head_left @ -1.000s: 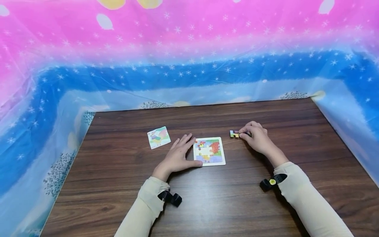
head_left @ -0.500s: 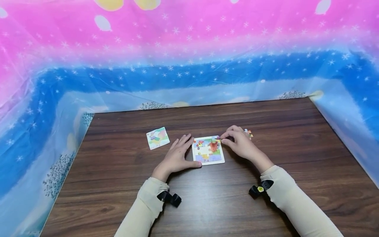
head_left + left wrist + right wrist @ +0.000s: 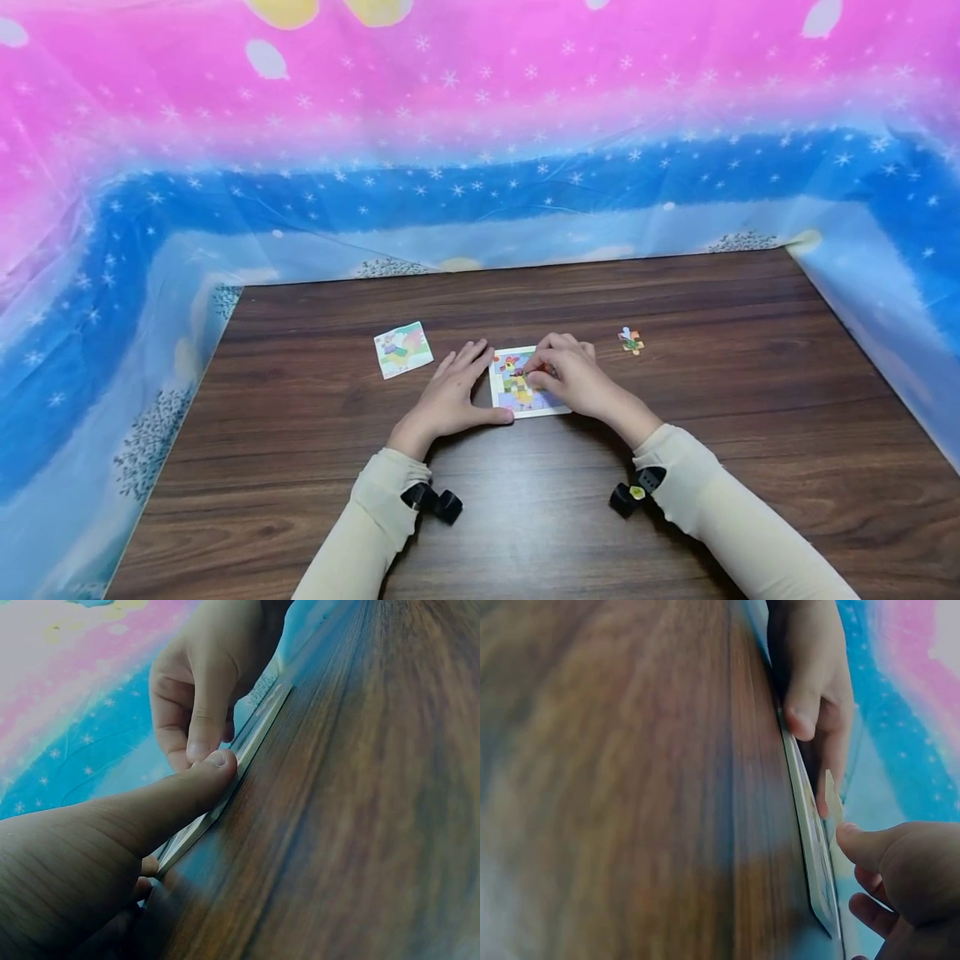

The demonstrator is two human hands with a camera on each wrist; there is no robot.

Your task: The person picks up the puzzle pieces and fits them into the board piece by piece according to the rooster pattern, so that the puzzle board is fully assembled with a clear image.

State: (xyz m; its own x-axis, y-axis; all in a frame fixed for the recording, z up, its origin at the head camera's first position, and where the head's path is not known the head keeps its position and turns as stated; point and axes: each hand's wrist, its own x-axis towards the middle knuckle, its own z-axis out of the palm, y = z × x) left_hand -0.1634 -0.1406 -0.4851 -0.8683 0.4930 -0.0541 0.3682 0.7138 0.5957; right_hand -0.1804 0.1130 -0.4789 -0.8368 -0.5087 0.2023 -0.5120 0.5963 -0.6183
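In the head view a small square jigsaw puzzle in a white-rimmed tray point(image 3: 543, 413) lies on the table, its picture partly covered by my right hand point(image 3: 581, 382). Thumb and fingertips of that hand pinch a jigsaw piece point(image 3: 832, 796) just above the tray; the right wrist view shows the piece standing tilted on edge. My left hand point(image 3: 448, 398) spans the tray's left side, fingers extended, with its thumb on the near left corner and fingertips by the far left corner. Another loose jigsaw piece point(image 3: 631, 340) lies to the right of the tray.
A square picture card point(image 3: 403, 350) lies on the table to the left of the tray. The dark wooden table point(image 3: 540, 517) is bordered at the back and sides by a pink and blue printed cloth point(image 3: 450, 192).
My right hand has taken a piece from the spot right of the tray and carried it left over the puzzle. A loose piece there is now uncovered. The left hand stays put.
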